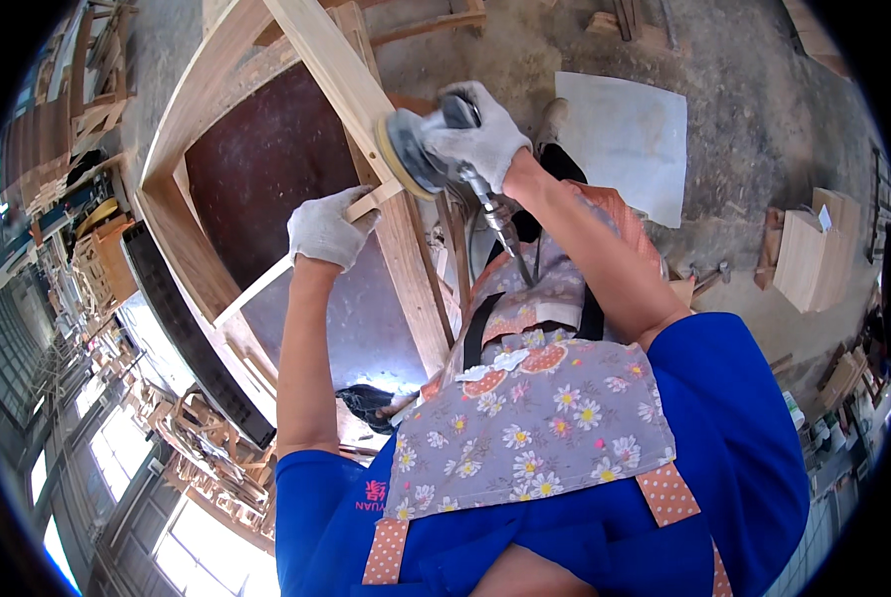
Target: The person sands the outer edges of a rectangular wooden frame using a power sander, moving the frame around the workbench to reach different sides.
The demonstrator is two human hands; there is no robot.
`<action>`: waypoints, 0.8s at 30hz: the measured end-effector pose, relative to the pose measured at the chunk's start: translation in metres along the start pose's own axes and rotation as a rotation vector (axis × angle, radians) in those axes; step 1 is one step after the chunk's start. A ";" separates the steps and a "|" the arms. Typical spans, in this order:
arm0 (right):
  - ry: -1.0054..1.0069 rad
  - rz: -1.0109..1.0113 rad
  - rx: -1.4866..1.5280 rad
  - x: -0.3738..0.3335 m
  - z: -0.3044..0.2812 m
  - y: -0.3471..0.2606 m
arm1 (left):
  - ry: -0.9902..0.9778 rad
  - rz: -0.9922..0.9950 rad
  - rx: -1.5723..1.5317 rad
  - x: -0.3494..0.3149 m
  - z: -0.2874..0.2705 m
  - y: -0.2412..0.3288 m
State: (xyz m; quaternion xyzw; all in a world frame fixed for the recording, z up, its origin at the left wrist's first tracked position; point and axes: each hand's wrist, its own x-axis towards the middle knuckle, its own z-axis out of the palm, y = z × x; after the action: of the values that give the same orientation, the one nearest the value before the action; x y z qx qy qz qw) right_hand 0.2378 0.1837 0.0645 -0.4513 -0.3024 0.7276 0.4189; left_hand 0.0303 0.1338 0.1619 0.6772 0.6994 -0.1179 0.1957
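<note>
right now your right hand (477, 134), in a knit work glove, is wrapped tight around a pneumatic disc sander (413, 151), its round grey pad pressed against a pale wooden frame (341, 75). your left hand (324, 229), gloved too, pinches a thin wooden slat (266, 284) that runs slantwise across the frame over a dark brown board (266, 159). the sander's metal handle dips behind your wrist. a flowered apron (525, 428) hides the frame's near end.

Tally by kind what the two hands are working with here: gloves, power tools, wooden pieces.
White work gloves: 2, on the left hand and the right hand
Disc sander: 1
Wooden slat: 1
Wooden frame: 1
Total: 5
</note>
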 end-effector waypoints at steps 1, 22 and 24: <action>0.001 -0.087 -0.083 0.002 0.005 -0.007 | 0.006 -0.001 -0.002 0.000 0.000 0.000; 0.162 0.087 -0.053 0.012 -0.020 0.054 | 0.068 0.052 -0.008 -0.006 0.003 0.001; 0.107 0.104 0.041 0.002 -0.020 0.054 | 0.049 0.018 -0.032 -0.006 0.003 0.001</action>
State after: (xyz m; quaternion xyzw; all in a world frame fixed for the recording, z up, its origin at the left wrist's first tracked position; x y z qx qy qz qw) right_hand 0.2369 0.1612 0.0111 -0.4961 -0.2407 0.7292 0.4052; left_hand 0.0320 0.1271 0.1624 0.6829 0.6997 -0.0885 0.1905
